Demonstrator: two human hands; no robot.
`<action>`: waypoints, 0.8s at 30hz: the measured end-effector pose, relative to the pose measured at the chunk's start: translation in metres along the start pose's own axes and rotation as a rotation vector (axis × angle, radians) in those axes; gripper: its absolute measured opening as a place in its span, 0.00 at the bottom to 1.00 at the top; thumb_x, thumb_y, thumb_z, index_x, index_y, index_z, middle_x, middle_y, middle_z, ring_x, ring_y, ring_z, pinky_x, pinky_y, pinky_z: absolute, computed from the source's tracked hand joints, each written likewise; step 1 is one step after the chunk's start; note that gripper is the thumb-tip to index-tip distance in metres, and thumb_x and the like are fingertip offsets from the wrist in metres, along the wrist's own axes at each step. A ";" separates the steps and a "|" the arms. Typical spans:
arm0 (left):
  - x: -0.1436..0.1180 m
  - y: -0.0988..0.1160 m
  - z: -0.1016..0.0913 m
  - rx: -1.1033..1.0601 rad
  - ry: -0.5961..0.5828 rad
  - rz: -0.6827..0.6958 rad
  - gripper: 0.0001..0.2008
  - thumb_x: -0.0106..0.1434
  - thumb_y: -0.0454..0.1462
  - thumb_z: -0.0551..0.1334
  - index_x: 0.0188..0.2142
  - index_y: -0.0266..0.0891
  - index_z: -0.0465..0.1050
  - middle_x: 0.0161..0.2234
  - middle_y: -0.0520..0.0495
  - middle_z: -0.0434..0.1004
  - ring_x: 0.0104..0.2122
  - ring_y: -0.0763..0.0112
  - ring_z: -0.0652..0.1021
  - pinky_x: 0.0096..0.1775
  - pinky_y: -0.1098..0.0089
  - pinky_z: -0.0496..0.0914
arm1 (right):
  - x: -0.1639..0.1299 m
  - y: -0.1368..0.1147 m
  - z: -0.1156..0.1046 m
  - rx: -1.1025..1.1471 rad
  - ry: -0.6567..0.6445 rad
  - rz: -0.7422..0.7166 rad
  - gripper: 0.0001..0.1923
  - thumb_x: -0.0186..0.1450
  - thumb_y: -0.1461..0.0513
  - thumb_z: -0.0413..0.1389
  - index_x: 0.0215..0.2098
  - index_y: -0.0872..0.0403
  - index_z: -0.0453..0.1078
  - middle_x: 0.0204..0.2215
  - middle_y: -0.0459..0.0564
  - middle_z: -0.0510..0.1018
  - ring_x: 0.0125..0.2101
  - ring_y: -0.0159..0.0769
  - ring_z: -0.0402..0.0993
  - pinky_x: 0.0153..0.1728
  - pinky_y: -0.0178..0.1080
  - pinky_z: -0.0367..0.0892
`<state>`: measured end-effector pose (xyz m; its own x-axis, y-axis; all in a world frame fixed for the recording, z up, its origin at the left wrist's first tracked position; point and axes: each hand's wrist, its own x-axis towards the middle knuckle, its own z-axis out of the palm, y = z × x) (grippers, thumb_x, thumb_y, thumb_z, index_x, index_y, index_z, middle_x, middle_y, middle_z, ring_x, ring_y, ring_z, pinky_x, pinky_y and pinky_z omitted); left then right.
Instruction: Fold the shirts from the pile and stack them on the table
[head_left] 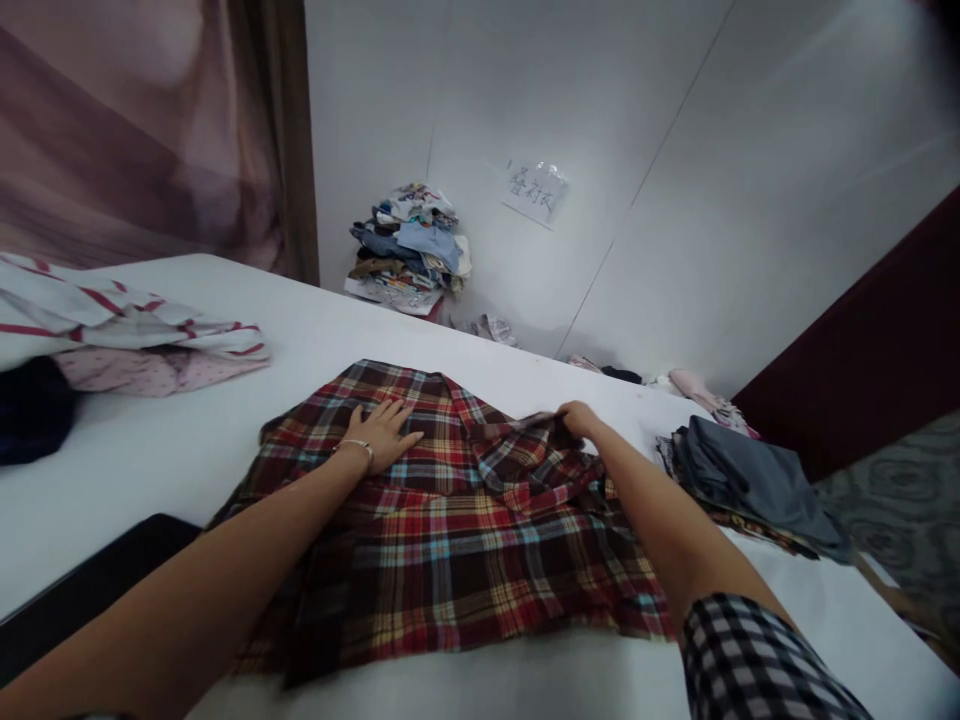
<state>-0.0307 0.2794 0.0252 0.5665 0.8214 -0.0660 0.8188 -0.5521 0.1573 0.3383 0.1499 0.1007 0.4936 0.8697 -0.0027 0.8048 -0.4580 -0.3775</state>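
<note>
A red, brown and yellow plaid shirt (pixel 450 540) lies spread on the white table (pixel 225 420) in front of me. My left hand (pixel 381 432) rests flat on the shirt's upper left part, fingers spread, a thin bracelet on the wrist. My right hand (pixel 576 418) pinches a fold of the shirt's fabric near its far right edge, lifting it slightly. A black-and-white checked sleeve covers my right upper arm.
A white garment with red stripes (pixel 112 320) over a pink one lies at the left. Folded grey and patterned clothes (pixel 750 480) sit at the right. A pile of clothes (pixel 409 250) stands by the wall under a paper note (pixel 536 190). A dark object (pixel 90 580) lies at the front left.
</note>
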 end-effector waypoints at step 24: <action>-0.001 -0.003 0.001 -0.084 0.024 0.018 0.35 0.64 0.57 0.45 0.66 0.45 0.55 0.69 0.41 0.47 0.68 0.52 0.49 0.62 0.40 0.41 | -0.010 -0.122 -0.190 -0.349 0.894 -0.655 0.20 0.60 0.68 0.45 0.45 0.52 0.73 0.45 0.55 0.76 0.51 0.45 0.68 0.51 0.47 0.63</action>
<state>-0.0335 0.2798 0.0239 0.5782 0.8150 -0.0390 0.7971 -0.5540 0.2402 0.2975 0.1618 0.3231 -0.1062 0.5828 0.8056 0.9705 -0.1158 0.2117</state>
